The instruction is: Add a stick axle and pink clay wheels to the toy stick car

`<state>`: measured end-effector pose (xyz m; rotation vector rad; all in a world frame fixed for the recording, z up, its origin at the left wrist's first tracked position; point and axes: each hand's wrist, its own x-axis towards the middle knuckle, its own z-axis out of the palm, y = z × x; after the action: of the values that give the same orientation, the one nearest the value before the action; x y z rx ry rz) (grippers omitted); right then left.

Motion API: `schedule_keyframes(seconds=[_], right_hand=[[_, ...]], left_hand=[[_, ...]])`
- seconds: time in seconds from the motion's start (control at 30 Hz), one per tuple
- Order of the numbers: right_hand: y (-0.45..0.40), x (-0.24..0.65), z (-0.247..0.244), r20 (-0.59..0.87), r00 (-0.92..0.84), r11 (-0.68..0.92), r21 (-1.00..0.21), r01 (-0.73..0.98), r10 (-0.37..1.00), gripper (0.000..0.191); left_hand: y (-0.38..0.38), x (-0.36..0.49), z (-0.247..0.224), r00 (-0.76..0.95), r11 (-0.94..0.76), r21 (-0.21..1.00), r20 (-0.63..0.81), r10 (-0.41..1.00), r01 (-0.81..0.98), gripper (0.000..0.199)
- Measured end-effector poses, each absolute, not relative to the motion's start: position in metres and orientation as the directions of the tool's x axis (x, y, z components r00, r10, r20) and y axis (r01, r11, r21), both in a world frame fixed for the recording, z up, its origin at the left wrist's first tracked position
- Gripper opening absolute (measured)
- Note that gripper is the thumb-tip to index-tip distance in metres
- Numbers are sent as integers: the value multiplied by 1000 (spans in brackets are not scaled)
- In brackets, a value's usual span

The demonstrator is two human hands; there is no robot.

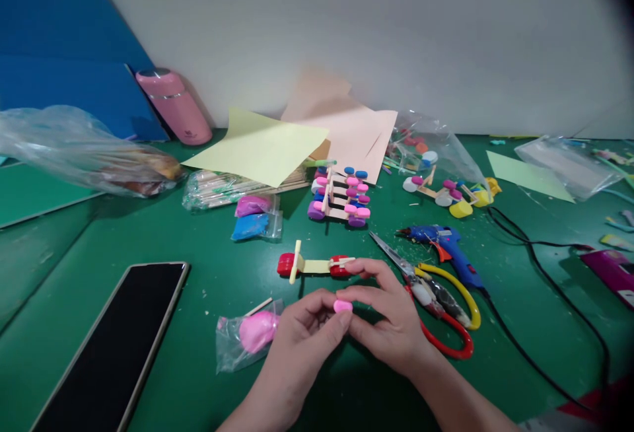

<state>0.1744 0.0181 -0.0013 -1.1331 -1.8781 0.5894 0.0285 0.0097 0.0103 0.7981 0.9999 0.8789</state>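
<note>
A small lump of pink modelling clay [343, 306] is pinched between my left hand [310, 326] and my right hand [391, 316], with fingertips of both on it. Just beyond them stands a small model vehicle [316, 266] with red wheels, a pale yellow strip body and an upright yellow stick at its left end. My right index finger reaches close to its right red wheel; whether it touches I cannot tell. Left of my left hand lies a clear bag with more pink clay [258, 331], a thin wooden stick [259, 307] beside it.
A phone [109, 346] lies at left. Scissors [421, 287] and a blue glue gun [446, 247] with its cord lie at right. Behind are finished-looking model vehicles [341, 197], bagged clay [251, 226], paper sheets [262, 144], bagged sticks [218, 189] and a pink bottle [176, 108].
</note>
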Motion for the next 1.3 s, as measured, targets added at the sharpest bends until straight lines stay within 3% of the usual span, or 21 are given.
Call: schedule_keyframes(seconds=[0.3,0.47,0.57,1.3], right_hand=[[17,171,1,416,-262,491,-729,477,871,22],[16,170,1,430,-222,483,-741,467,875,30],[17,170,3,440,-206,482,-734,478,874,26],[16,168,-1,389,-206,439,-759,480,898,15]], left_hand=[[10,30,8,264,481,826,-413,871,-294,8],[13,28,8,295,555,709,-470,832,-435,9],[14,28,8,329,585,657,-484,811,-475,8],[14,30,6,332,568,687,-462,823,-453,13]])
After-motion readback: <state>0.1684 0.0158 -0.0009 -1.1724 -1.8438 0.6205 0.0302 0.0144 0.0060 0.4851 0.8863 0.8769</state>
